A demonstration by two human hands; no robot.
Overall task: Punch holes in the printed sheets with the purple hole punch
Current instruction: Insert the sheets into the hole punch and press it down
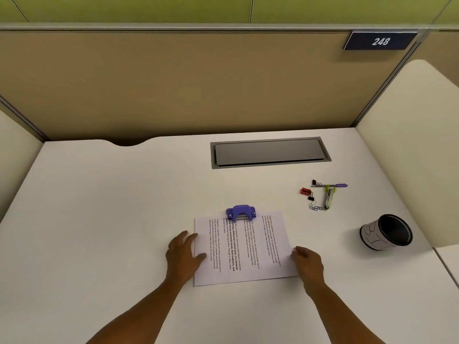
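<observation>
The printed sheets [248, 249] lie flat on the white desk, text running sideways. The purple hole punch [240, 212] sits at their far edge, and that edge reaches into its slot. My left hand [185, 252] rests at the sheets' left edge, fingers spread, thumb on the paper. At the right edge near the corner, my right hand [308, 263] has its fingers curled and touching the paper. Neither hand touches the punch.
Right of the sheets lie a red sharpener [305, 191], binder clips, paper clips, a small stapler [329, 199] and a purple pen [335, 185]. A black mesh pen cup [386, 232] lies tipped at the right. A grey cable hatch [269, 152] sits behind. Partition walls enclose the desk.
</observation>
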